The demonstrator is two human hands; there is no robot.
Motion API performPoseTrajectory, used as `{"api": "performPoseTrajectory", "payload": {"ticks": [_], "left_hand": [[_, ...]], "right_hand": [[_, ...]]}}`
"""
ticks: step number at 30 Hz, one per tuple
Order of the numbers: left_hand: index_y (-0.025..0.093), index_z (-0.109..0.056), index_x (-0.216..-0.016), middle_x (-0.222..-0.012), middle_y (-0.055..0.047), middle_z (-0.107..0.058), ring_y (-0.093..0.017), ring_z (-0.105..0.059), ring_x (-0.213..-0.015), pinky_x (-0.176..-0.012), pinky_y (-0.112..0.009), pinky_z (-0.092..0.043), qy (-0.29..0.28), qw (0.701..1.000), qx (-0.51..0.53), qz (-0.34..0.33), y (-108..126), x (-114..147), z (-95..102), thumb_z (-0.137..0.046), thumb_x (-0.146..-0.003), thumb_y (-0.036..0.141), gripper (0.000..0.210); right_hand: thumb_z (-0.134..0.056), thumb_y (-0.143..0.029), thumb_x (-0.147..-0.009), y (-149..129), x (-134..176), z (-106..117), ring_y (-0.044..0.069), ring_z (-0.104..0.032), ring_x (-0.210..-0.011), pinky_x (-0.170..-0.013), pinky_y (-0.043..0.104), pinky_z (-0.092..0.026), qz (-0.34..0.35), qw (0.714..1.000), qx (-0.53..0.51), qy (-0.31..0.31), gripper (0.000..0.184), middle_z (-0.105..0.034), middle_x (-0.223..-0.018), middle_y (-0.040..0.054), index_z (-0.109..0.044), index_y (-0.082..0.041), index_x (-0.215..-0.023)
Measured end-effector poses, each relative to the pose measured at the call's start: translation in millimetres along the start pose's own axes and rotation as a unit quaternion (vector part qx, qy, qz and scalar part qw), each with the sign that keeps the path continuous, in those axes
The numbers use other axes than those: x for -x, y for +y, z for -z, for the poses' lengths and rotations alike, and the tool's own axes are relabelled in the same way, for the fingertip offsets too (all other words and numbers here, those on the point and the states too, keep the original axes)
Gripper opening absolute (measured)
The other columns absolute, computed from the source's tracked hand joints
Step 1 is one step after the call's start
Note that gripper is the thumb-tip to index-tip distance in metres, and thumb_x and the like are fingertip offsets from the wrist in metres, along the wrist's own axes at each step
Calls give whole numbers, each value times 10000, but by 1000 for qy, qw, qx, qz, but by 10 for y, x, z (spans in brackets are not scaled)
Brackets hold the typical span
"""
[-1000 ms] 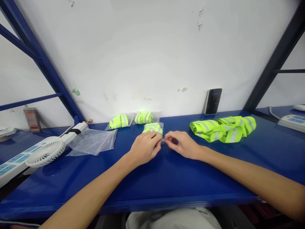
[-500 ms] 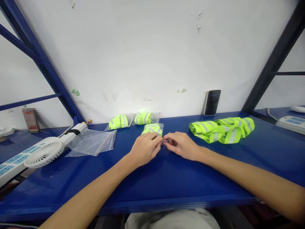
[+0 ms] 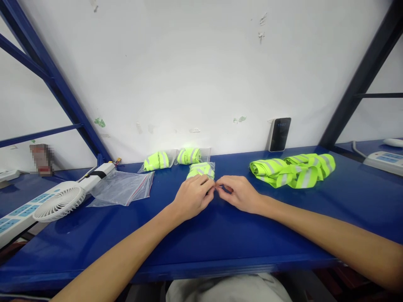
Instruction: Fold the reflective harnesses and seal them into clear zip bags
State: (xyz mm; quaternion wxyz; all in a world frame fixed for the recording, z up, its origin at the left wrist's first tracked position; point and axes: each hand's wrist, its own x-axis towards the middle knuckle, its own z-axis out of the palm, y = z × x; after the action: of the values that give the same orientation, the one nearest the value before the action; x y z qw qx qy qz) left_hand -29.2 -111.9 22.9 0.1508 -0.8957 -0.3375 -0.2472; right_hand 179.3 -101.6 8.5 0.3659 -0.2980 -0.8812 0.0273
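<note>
Sealing step: left hand (image 3: 192,196) and right hand (image 3: 237,193) pinch the near edge of the bagged vest (image 3: 201,170) lying on the table (image 3: 220,235). Next move likely requires firm pressure along the zip strip.

The left hand (image 3: 192,196) and right hand (image 3: 239,193) meet fingertip to fingertip on the blue surface (image 3: 220,235), pinching what seems to be the near edge of a clear zip bag (image 3: 201,169) holding a rolled reflective band. Two more bagged bands (image 3: 172,158) lie behind it; loose bands (image 3: 292,172) are piled to the right.
</note>
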Motion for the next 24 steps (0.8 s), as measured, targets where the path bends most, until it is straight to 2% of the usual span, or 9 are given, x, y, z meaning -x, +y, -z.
{"api": "performPoseTrajectory", "payload": {"ticks": [3, 7, 10, 19, 24], "left_hand": [[187, -605, -905, -866, -34, -661, -180, -594, -805, -742, -305, -463, -3, 1000, 11, -2, -33, -26, 26, -470, -974, 238, 160], [189, -618, -913, -856, -27, -684, -178, -599, -794, -741, -306, -465, -7, 1000, 19, -1, -78, -69, 41, -479, -977, 249, 164], [189, -639, -905, -841, -30, -701, -184, -606, -790, -738, -314, -466, -4, 1000, 7, 0, -104, -89, 41, -490, -972, 255, 176], [190, -678, -880, -828, -37, -726, -209, -617, -852, -734, -313, -491, 38, 999, -27, -11, -228, -83, 108, -524, -966, 287, 201], [176, -668, -869, -836, -42, -727, -178, -640, -800, -746, -295, -500, 71, 997, -12, -34, -364, -63, 129, -531, -970, 274, 196]], "right_hand": [[-482, -241, -976, 29, -40, 40, 128, -500, -585, -592, 255, -356, 0, 999, 31, -29, 142, -584, -712, -12, -560, -195, -867], [-406, -256, -1020, 136, -136, 117, 160, -513, -650, -645, 286, -360, 80, 986, 124, -75, 190, -608, -803, 27, -515, -198, -875], [-369, -254, -1037, 220, -176, 156, 165, -498, -654, -660, 295, -349, 125, 975, 165, -87, 216, -604, -814, 32, -507, -196, -882], [-374, -226, -1036, 331, -172, 257, 161, -467, -631, -666, 296, -328, 136, 970, 189, -71, 215, -599, -786, 23, -506, -198, -869], [-372, -245, -1042, 386, -213, 316, 156, -428, -591, -641, 299, -313, 124, 969, 211, -43, 235, -594, -758, 21, -515, -189, -865]]}}
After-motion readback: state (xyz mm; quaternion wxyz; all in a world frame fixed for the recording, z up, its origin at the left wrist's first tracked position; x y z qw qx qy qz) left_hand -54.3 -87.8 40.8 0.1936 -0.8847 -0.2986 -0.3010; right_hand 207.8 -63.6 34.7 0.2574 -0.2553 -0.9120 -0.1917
